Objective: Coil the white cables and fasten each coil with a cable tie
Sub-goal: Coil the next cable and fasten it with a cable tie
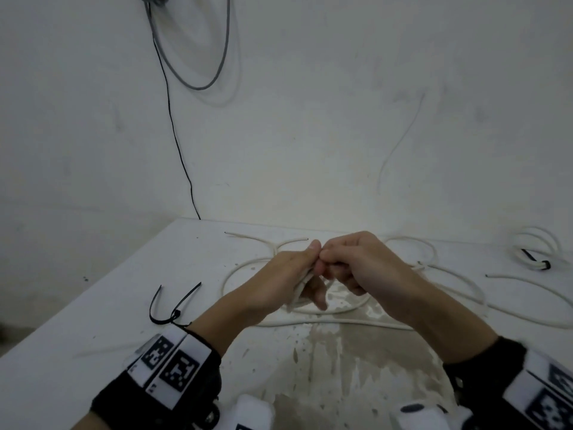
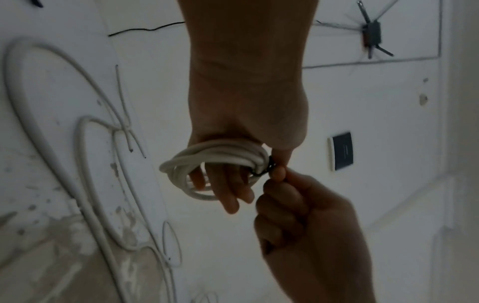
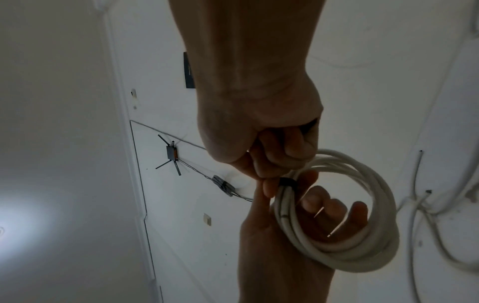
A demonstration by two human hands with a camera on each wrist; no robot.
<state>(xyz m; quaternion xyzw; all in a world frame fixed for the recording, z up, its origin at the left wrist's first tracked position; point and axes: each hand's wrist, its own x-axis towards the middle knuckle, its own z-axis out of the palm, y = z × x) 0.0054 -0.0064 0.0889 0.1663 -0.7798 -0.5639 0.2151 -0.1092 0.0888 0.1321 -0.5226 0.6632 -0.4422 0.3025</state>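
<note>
Over the middle of the table my left hand (image 1: 305,271) holds a coil of white cable (image 1: 299,290). In the left wrist view the coil (image 2: 215,155) wraps round the left hand's fingers (image 2: 228,190), thumb on top. A black cable tie (image 2: 263,171) rings the bundle by the thumb. My right hand (image 1: 328,262), fingers curled, pinches the tie's end between thumb and forefinger. The right wrist view shows the tie (image 3: 287,182) snug on the coil (image 3: 368,252), right at the right hand (image 3: 268,184).
Loose white cables (image 1: 248,265) lie looped across the white table (image 1: 108,305). A spare black cable tie (image 1: 173,305) lies at the left. A tied coil (image 1: 536,252) sits at the far right. A black cord (image 1: 176,141) hangs down the wall behind.
</note>
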